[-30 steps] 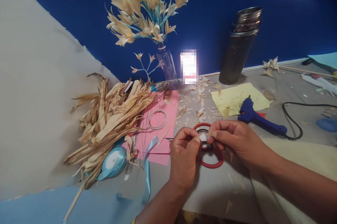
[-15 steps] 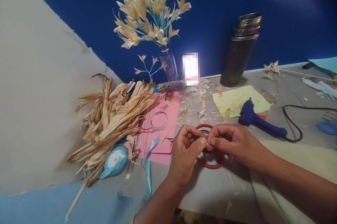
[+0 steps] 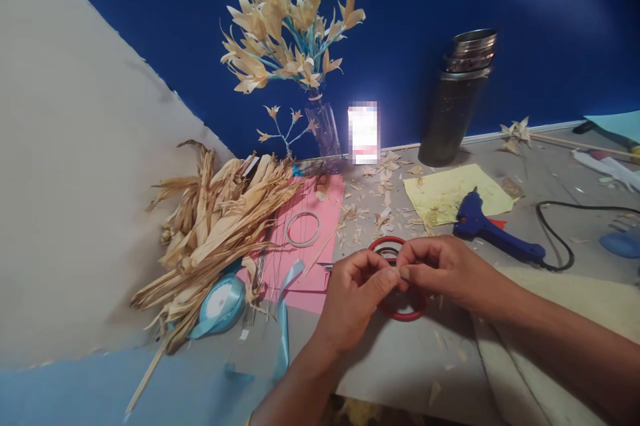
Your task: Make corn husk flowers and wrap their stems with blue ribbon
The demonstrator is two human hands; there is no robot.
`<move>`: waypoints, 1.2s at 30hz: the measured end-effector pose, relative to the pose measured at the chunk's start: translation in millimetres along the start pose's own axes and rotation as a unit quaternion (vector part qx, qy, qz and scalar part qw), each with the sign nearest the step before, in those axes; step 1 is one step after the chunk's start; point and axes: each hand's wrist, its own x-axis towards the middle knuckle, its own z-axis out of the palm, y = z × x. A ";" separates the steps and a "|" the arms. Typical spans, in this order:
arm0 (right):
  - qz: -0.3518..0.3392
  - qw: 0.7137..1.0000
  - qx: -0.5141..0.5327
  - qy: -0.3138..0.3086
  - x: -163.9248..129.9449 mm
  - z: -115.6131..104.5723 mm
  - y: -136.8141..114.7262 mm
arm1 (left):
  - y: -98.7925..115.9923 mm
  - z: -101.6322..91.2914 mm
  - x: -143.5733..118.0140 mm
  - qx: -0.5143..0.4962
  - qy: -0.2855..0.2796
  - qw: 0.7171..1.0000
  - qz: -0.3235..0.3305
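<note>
My left hand (image 3: 355, 296) and my right hand (image 3: 440, 269) meet fingertip to fingertip just above the grey table. Together they pinch a small pale piece (image 3: 399, 271), which the fingers almost wholly hide. Under the hands a red ring (image 3: 400, 315) lies flat on the table, partly covered by them. A thin clear tape ring (image 3: 303, 228) rests on a pink paper sheet (image 3: 305, 266) to the left of my left hand.
A pile of dried husks (image 3: 215, 226) and a light blue ribbon spool (image 3: 220, 303) lie at the left. Behind stand a vase of husk flowers (image 3: 295, 46) and a steel flask (image 3: 455, 103). A blue glue gun (image 3: 493, 229) with its black cable (image 3: 555, 239) sits beside yellow paper (image 3: 450, 193).
The white piece that showed between my fingertips is now pinched out of sight. Both hands have closed tighter and sunk a little toward the red ring.
</note>
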 end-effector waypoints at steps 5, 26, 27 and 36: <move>0.009 1.000 0.022 0.008 1.6 -1.4 0.5 | 1.4 2.4 -1.3 -0.013 0.014 0.999 -0.034; 0.010 0.999 0.011 -0.036 6.5 -4.9 5.5 | -1.9 5.3 -2.0 -0.054 -0.019 0.997 -0.047; 0.010 0.999 0.015 -0.038 6.7 -5.7 6.2 | -1.6 5.6 -2.1 -0.060 -0.023 0.997 -0.051; 0.030 0.994 0.101 0.019 7.5 -8.4 3.2 | -3.8 6.0 -0.6 -0.118 0.024 0.992 -0.046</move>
